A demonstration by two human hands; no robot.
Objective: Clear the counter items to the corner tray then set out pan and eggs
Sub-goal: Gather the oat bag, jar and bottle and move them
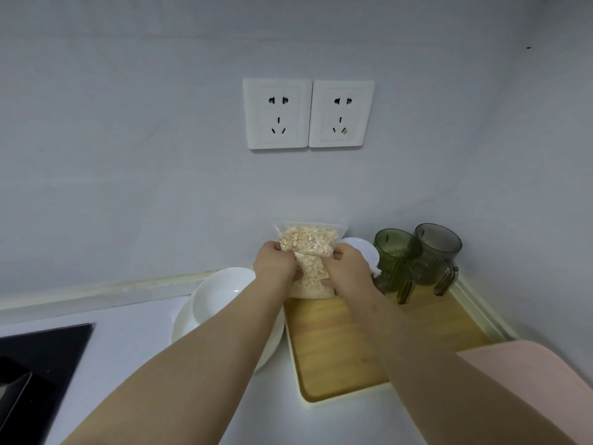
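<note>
Head view: our left hand (276,261) and right hand (346,264) clamp the oat bag (308,239) by its sides, standing it upright on the tray's (340,348) far edge, probably to save room. The cups (417,258) fill the tray's far right corner, and the bowl (221,293) sits just left of the tray.

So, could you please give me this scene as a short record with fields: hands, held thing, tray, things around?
hands: left hand and right hand both grip the bag of oats
bag: clear, upright, at the wooden tray's far end
tray: in the counter corner; two green-tinted cups at its far right
left of tray: white bowl on a white plate
far left: black cooktop
pan, eggs: not in view
</note>
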